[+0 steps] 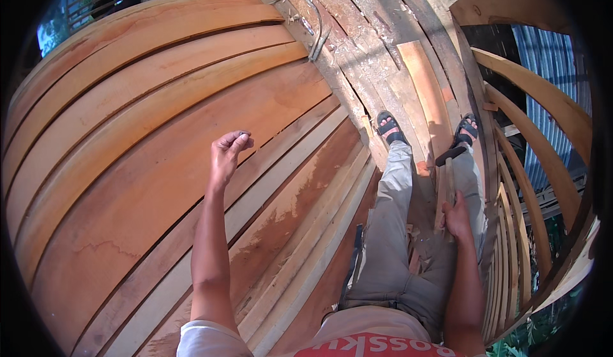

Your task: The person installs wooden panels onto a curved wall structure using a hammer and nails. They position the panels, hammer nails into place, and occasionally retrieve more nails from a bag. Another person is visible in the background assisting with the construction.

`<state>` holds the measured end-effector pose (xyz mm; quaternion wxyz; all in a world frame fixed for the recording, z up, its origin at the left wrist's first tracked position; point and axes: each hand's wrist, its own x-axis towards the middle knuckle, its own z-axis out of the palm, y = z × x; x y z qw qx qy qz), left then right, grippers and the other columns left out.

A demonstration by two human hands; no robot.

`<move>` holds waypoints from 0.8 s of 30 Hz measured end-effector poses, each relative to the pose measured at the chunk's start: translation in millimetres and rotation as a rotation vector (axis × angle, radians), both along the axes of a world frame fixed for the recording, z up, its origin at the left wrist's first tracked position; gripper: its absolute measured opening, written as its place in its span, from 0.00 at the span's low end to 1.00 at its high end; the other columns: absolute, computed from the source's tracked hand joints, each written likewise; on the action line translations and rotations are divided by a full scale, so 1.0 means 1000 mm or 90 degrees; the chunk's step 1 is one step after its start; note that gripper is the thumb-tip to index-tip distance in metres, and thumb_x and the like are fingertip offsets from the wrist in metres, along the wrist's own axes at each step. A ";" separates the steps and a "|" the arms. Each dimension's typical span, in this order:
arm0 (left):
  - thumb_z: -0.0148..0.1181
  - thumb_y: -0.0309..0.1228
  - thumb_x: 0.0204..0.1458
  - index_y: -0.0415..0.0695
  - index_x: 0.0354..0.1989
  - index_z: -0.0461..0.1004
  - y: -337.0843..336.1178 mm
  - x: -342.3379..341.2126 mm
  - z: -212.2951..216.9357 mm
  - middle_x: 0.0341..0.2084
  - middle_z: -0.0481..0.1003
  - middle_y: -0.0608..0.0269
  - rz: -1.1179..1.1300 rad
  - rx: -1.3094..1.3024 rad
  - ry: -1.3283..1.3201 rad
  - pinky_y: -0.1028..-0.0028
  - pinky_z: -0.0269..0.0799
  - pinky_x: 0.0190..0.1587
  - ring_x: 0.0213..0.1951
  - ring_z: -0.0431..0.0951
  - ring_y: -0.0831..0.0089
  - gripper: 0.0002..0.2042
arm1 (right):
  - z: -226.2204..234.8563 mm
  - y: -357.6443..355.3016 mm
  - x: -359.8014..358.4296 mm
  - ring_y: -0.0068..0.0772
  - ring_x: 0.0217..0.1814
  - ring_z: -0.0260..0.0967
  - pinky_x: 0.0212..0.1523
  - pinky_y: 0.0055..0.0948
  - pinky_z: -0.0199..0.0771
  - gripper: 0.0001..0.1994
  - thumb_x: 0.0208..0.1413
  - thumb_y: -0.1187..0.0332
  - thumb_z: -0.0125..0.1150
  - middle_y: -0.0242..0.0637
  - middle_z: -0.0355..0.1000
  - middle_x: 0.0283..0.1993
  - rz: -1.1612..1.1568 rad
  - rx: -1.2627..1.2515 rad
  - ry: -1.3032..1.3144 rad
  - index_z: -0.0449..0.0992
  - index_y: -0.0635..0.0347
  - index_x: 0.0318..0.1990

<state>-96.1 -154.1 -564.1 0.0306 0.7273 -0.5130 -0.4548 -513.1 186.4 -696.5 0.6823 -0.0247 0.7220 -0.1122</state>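
Observation:
My right hand (456, 216) is wrapped round the wooden handle of a hammer (450, 175), held in front of my right leg. Its dark head (451, 155) is at the far end, close to my right foot. On the left, my left hand (230, 151) is raised over a broad reddish-brown plank (172, 165). Thumb and fingers are pinched together there, and whatever they may hold is too small to make out. Whether that hand touches the plank I cannot tell.
Curved planks with dark gaps between them fill the left side. A loose board (423, 89) lies between my sandalled feet on a plank floor (357, 44) strewn with shavings. A bent cable (317, 28) lies ahead. Curved timber ribs (530, 140) and blue corrugated sheeting (543, 70) are at right.

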 end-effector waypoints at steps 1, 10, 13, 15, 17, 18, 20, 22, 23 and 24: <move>0.59 0.31 0.59 0.34 0.38 0.78 0.004 0.014 -0.017 0.30 0.79 0.61 0.023 0.032 0.011 0.71 0.74 0.46 0.37 0.78 0.72 0.11 | -0.014 -0.003 0.009 0.32 0.16 0.68 0.19 0.34 0.70 0.27 0.56 0.72 0.53 0.47 0.70 0.35 0.029 0.005 -0.017 0.56 0.67 0.63; 0.58 0.34 0.58 0.36 0.32 0.77 0.050 0.053 -0.147 0.23 0.76 0.60 -0.178 0.064 -0.158 0.73 0.69 0.35 0.28 0.71 0.77 0.11 | -0.104 0.020 0.060 0.34 0.19 0.70 0.23 0.35 0.72 0.27 0.56 0.69 0.54 0.47 0.72 0.39 0.118 0.052 -0.058 0.57 0.64 0.63; 0.57 0.30 0.58 0.35 0.32 0.77 0.056 0.074 -0.155 0.22 0.75 0.57 -0.236 -0.081 -0.201 0.72 0.69 0.34 0.27 0.73 0.70 0.10 | -0.113 0.017 0.067 0.34 0.20 0.70 0.23 0.34 0.73 0.27 0.57 0.68 0.54 0.46 0.73 0.38 0.158 0.089 -0.052 0.56 0.63 0.64; 0.57 0.29 0.57 0.35 0.32 0.77 0.056 0.070 -0.157 0.23 0.75 0.57 -0.277 -0.100 -0.221 0.71 0.70 0.34 0.27 0.73 0.67 0.08 | -0.109 0.002 0.070 0.33 0.21 0.70 0.24 0.33 0.73 0.28 0.58 0.68 0.54 0.46 0.73 0.37 0.142 0.114 -0.075 0.56 0.62 0.65; 0.58 0.27 0.57 0.35 0.33 0.77 0.052 0.062 -0.157 0.24 0.74 0.57 -0.318 -0.123 -0.235 0.71 0.70 0.34 0.28 0.74 0.66 0.07 | -0.103 -0.011 0.081 0.33 0.22 0.71 0.24 0.32 0.73 0.28 0.59 0.67 0.54 0.46 0.73 0.36 0.066 0.131 -0.122 0.55 0.61 0.66; 0.58 0.26 0.57 0.35 0.33 0.77 0.051 0.058 -0.156 0.25 0.74 0.57 -0.337 -0.133 -0.241 0.71 0.70 0.34 0.28 0.74 0.66 0.06 | -0.100 -0.016 0.091 0.36 0.25 0.72 0.26 0.34 0.73 0.27 0.60 0.67 0.53 0.46 0.73 0.37 0.062 0.122 -0.153 0.55 0.60 0.65; 0.58 0.25 0.57 0.34 0.33 0.77 0.051 0.063 -0.155 0.26 0.74 0.57 -0.354 -0.149 -0.242 0.72 0.70 0.33 0.28 0.74 0.66 0.06 | -0.091 -0.026 0.113 0.41 0.29 0.74 0.30 0.37 0.75 0.26 0.62 0.65 0.51 0.47 0.74 0.39 0.051 0.102 -0.213 0.56 0.60 0.65; 0.57 0.24 0.57 0.34 0.33 0.77 0.053 0.076 -0.156 0.27 0.73 0.57 -0.352 -0.165 -0.227 0.72 0.69 0.33 0.28 0.74 0.67 0.06 | -0.087 -0.026 0.152 0.53 0.38 0.74 0.40 0.43 0.73 0.25 0.63 0.61 0.48 0.52 0.74 0.41 0.118 -0.041 -0.227 0.57 0.60 0.65; 0.57 0.24 0.57 0.34 0.34 0.77 0.054 0.074 -0.159 0.26 0.73 0.57 -0.307 -0.183 -0.231 0.72 0.69 0.33 0.28 0.74 0.68 0.06 | -0.084 -0.033 0.172 0.58 0.43 0.73 0.44 0.46 0.72 0.24 0.64 0.60 0.47 0.55 0.73 0.43 0.134 -0.086 -0.248 0.57 0.60 0.64; 0.57 0.25 0.58 0.34 0.34 0.77 0.056 0.070 -0.159 0.26 0.73 0.57 -0.263 -0.198 -0.235 0.72 0.69 0.33 0.28 0.74 0.69 0.06 | -0.073 -0.059 0.190 0.63 0.47 0.71 0.49 0.49 0.70 0.24 0.64 0.58 0.46 0.58 0.73 0.45 0.118 -0.079 -0.313 0.57 0.60 0.64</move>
